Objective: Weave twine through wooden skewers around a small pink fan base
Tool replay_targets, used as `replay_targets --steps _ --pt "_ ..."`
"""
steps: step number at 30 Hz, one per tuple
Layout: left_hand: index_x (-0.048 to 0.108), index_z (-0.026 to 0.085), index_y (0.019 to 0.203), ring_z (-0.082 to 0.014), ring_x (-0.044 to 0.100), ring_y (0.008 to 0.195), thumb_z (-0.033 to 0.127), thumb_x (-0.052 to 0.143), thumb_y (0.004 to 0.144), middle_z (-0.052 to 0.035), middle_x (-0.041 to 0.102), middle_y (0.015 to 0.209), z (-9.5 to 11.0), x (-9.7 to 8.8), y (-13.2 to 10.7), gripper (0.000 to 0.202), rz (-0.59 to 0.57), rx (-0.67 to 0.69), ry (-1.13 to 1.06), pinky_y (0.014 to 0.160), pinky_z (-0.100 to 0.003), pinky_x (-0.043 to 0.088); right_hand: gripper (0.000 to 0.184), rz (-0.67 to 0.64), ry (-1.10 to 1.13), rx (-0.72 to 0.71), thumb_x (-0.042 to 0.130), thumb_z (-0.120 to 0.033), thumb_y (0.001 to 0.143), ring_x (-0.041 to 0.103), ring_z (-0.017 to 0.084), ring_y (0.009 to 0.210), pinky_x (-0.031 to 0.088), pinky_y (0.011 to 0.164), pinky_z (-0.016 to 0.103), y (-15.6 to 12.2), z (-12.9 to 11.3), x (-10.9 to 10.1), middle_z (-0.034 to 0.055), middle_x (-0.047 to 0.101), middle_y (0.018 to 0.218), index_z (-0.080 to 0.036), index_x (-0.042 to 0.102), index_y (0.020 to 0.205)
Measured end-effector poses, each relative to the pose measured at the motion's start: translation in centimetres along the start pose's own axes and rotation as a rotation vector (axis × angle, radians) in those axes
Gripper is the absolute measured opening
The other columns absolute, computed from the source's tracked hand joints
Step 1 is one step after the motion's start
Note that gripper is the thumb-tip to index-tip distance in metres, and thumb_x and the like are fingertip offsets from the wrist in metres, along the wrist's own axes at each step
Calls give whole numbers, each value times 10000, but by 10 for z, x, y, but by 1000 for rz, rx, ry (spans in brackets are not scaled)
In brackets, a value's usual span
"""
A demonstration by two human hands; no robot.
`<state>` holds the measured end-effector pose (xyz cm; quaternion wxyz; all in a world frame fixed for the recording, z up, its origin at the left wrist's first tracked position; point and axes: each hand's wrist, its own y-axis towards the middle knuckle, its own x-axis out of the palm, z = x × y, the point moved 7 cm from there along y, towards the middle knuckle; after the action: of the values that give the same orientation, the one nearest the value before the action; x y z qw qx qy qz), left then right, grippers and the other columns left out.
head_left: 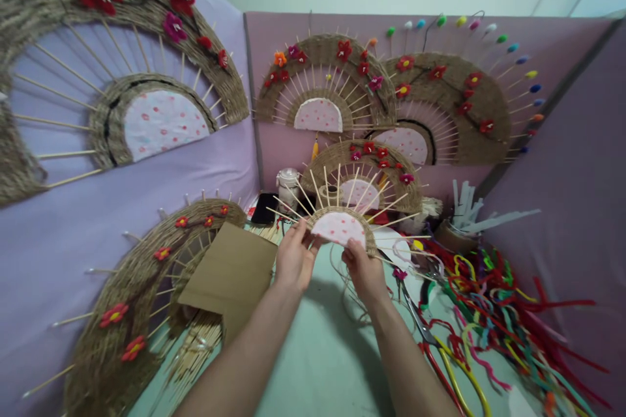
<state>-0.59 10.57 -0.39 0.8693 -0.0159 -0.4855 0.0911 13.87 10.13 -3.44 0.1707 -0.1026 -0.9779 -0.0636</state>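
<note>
Both my hands hold up a small half-round fan frame (338, 227) above the table. Its centre is a white half-disc with pink dots, edged by a woven twine band, and bare wooden sticks fan out from it. My left hand (294, 257) grips its lower left corner, thumb and fingers closed on the edge. At the lower right, my right hand (364, 268) pinches the edge near the twine band. A loose strand of twine (349, 293) lies in loops on the table below my right hand.
Finished fans with felt flowers hang on the left (171, 111) and back partitions (323, 78). Cardboard (229, 267) and a bundle of sticks (195, 345) lie left. Scissors (425, 332), coloured pipe cleaners (489, 313) and a pot of white glue sticks (457, 234) are right. A jar (288, 189) stands behind.
</note>
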Motion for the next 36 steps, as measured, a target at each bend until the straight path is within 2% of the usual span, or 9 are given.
replay_targets --steps 3,8,12,18,21,28,31,34,36 --pt "618 123 716 -111 636 748 145 618 804 -43 674 769 -1 5 -5 91 -52 9 32 809 -274 510 213 -18 107 20 677 -391 692 382 82 517 380 513 230 6 -9 -6 -58 451 595 -230 545 734" --pt "629 145 739 -114 633 784 147 651 776 -28 686 810 -8 9 -11 44 -46 -29 -52 811 -277 506 236 -31 84 -9 673 -397 667 381 96 536 367 501 241 6 -25 -9 -48 419 617 -239 507 721" --pt "664 165 855 -130 631 867 205 662 777 -43 696 961 -16 14 -13 88 -85 -115 -42 833 -275 496 240 -75 90 11 692 -368 643 372 91 539 350 506 238 7 -25 -9 -50 433 623 -234 521 744" --pt "676 116 808 -149 648 796 206 648 791 -73 705 832 -17 13 -14 96 -57 -134 -57 781 -271 526 252 -131 103 22 678 -367 687 271 78 500 252 461 222 5 -19 0 -70 349 568 -215 478 665" --pt "675 142 890 -138 653 802 189 608 822 -61 709 877 -17 14 -15 107 -43 -152 -84 788 -267 530 233 -134 121 24 675 -370 690 250 76 490 227 454 217 4 -20 3 -75 340 568 -218 499 702" --pt "655 136 934 -165 642 922 227 541 867 -95 694 971 -21 23 -19 160 -99 -240 -101 881 -309 506 246 -122 122 46 683 -387 689 318 79 507 301 479 220 3 -25 -1 -60 393 593 -220 503 706" --pt "635 191 990 -165 629 948 304 560 859 -70 674 1013 -21 25 -21 188 -121 -257 -117 908 -342 487 244 -94 130 10 675 -389 696 305 78 502 290 464 216 4 -31 -3 -62 381 596 -228 493 722" --pt "625 221 962 -159 622 911 392 598 823 -47 656 951 -25 20 -25 222 -77 -289 -51 865 -344 494 272 -26 157 -61 674 -392 698 289 81 496 272 450 216 6 -41 -8 -68 345 585 -236 451 698" --pt "623 207 924 -142 618 871 360 619 814 -46 645 918 -26 14 -26 188 -23 -284 25 797 -294 499 298 19 177 -81 680 -398 695 305 82 501 288 459 217 7 -44 -12 -69 344 585 -235 431 681"
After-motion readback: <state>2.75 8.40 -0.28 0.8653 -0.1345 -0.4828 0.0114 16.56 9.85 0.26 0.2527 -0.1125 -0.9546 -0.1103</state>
